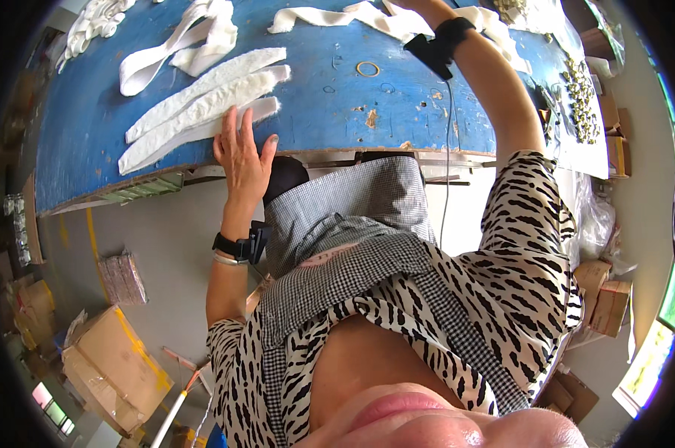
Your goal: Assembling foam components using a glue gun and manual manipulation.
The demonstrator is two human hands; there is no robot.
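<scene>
The left hand point(242, 153) lies flat, fingers spread, grip apart, at the near edge of the blue bench point(337, 112), fingertips touching the nearest of three fleece strips point(203, 104). The right arm reaches across the bench; the right hand is cut off at the picture's top edge, so its grip cannot be told. A ring point(367, 69) lies on the bench, right of the strips.

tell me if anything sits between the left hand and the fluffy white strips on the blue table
Nothing visible does. The left hand lies flat at the near edge of the blue table, its fingertips already touching the nearest fluffy white strip. The right hand is cut off at the picture's top edge, by a longer white band.
</scene>
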